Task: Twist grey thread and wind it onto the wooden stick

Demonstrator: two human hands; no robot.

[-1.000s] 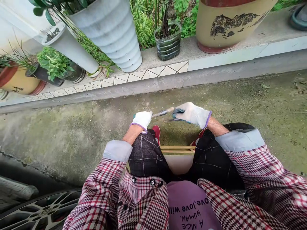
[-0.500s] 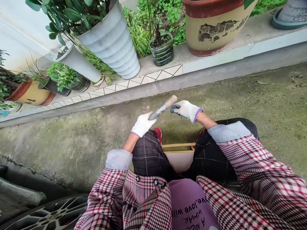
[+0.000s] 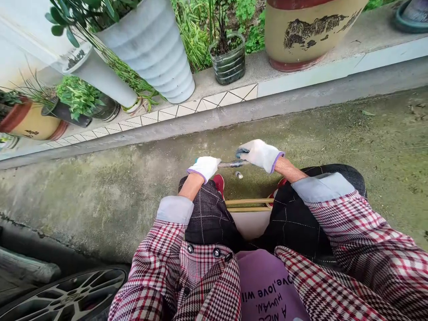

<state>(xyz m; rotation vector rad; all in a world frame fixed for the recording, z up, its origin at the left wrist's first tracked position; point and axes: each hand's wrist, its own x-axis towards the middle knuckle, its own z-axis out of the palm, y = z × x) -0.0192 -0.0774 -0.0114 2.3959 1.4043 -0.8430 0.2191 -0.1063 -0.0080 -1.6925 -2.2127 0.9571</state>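
Observation:
Both my hands wear white work gloves with dark grip surfaces and purple cuffs. My left hand [image 3: 204,167] is closed around one end of a short stick [image 3: 230,164], which points right, almost level, with a shiny silvery wrap along its middle. My right hand [image 3: 259,154] is at the stick's far end, fingers curled together; whether they pinch a thin strand or touch the stick is hidden. Just below the stick shows a small pale cylinder [image 3: 238,174]; I cannot tell whether it hangs or lies on the ground.
Potted plants line the low ledge [image 3: 254,71] ahead, among them a ribbed white pot [image 3: 154,49], a cut plastic bottle [image 3: 229,64] and a tan pot [image 3: 307,38]. A wooden-edged stool [image 3: 249,208] shows between my knees. A car wheel [image 3: 73,294] stands lower left.
The stick has swung from slanting up and right to nearly level, its far end now by my right hand. My left hand has turned and shifted slightly right. The small cylinder has come into sight.

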